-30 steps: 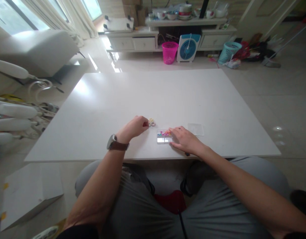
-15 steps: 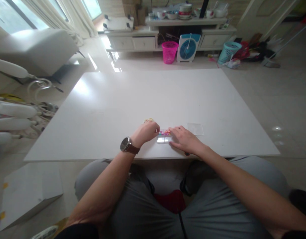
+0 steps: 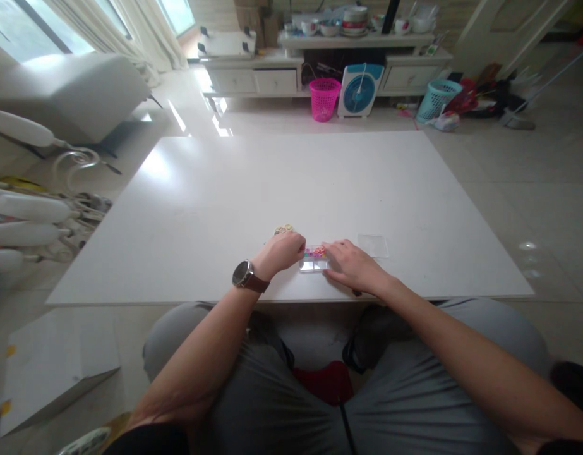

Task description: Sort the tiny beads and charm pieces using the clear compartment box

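A small clear compartment box (image 3: 312,265) with tiny coloured pieces (image 3: 314,252) in its far cells sits near the front edge of the white table (image 3: 291,189). My left hand (image 3: 282,251), with a watch on its wrist, is curled in a pinch at the box's left side; what its fingertips hold is too small to make out. My right hand (image 3: 352,266) lies flat against the box's right side, fingers stretched toward the coloured pieces. A little heap of pale rings (image 3: 283,229) lies just beyond my left hand. The clear lid (image 3: 372,245) rests to the right.
Beyond the table stand a pink basket (image 3: 323,98), a blue and white fan (image 3: 360,90), a teal basket (image 3: 435,98) and a low white cabinet (image 3: 253,79) with dishes. A white armchair (image 3: 68,95) is at the left. A white box (image 3: 54,360) lies on the floor.
My left hand moved right from the heap of pale rings to the left side of the compartment box, and has stayed there. My right hand has not moved.
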A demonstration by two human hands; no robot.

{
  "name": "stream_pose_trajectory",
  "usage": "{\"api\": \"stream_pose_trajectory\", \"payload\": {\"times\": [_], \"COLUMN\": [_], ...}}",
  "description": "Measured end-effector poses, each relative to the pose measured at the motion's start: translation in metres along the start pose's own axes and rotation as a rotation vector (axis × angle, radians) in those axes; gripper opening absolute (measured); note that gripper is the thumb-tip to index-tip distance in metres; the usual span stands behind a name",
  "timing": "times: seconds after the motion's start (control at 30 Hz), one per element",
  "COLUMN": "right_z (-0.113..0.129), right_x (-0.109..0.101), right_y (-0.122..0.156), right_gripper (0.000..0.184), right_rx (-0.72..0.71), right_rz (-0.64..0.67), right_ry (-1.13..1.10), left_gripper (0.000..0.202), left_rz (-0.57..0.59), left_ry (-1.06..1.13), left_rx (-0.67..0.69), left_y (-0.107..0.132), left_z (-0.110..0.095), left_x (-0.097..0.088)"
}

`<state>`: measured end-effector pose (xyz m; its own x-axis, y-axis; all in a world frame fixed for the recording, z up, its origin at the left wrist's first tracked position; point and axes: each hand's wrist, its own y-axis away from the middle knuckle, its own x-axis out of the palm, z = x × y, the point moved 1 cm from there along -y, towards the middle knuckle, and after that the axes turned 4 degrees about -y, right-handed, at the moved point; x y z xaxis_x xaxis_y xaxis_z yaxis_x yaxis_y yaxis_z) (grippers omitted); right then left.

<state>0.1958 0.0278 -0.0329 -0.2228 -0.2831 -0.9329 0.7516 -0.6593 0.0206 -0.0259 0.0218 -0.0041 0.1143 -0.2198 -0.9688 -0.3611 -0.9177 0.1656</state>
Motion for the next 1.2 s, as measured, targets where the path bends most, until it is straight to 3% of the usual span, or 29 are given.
{"api": "stream_pose_trajectory", "payload": {"times": [0.17,0.43,0.67,1.0,1.2], "right_z": [0.002,0.004,0.001,0.002,0.006], "right_x": [-0.002,-0.004,-0.003,-0.004,-0.007], "right_y": [0.0,0.001,0.003,0.003,0.003], "right_gripper": [0.061,0.061,0.06,0.06,0.059], "right_rx": [0.013,0.027,0.026,0.027,0.028], "right_rz": [0.013,0.021,0.024,0.019,0.021], "right_ry": [-0.003,-0.008,0.0,-0.006,-0.012], "left_gripper": [0.025,0.022,0.019,0.02,0.02], "left_rz": [-0.034,-0.05,-0.07,0.053,0.077], "left_ry": [0.022,0.111,0.085,0.024,0.016], "left_rx": [0.087,0.076,-0.126,-0.203,-0.237], "left_y": [0.0,0.002,0.017,0.004,0.003], "left_z": [0.006,0.02,0.062,0.067,0.067], "left_x": [0.0,-0.011,-0.036,-0.01,-0.008]}}
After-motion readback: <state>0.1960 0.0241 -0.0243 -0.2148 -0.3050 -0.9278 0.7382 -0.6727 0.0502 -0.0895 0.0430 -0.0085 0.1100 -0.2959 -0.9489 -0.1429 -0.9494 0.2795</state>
